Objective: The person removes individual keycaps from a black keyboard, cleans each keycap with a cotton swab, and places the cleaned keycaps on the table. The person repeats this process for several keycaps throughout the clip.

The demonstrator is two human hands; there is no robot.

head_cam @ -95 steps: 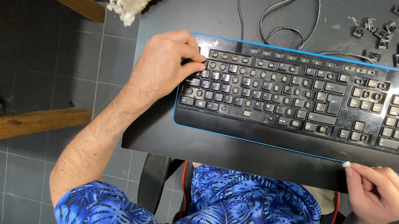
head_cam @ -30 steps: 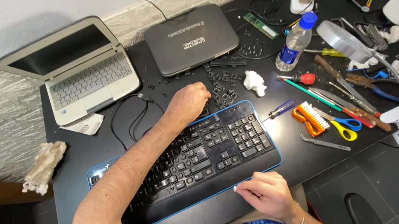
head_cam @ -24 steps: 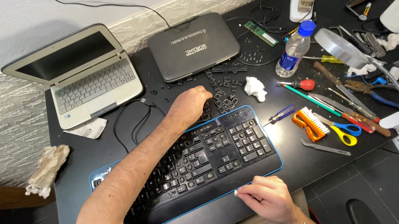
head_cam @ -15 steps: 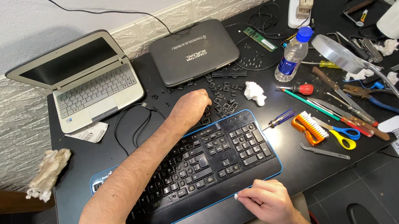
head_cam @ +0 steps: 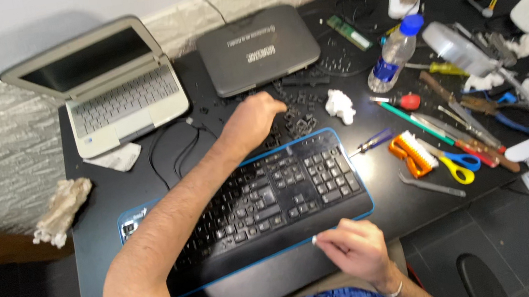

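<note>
open laptop: far left rear of desk, lid up, untouched.
left hand: curled over the loose keycaps behind the keyboard; fingertips hidden, can't tell if it pinches one.
keycaps: small hard plastic, light, probably skittery; best pinched by the side walls.
keyboard: blue-edged, lying flat at the desk's front edge; rigid, likely light; grab by the bezel.
right hand: at the front edge, thumb and forefinger pinching a small white bit.
water bottle: capped, contents unclear.

Bright overhead light, motion blur
</note>
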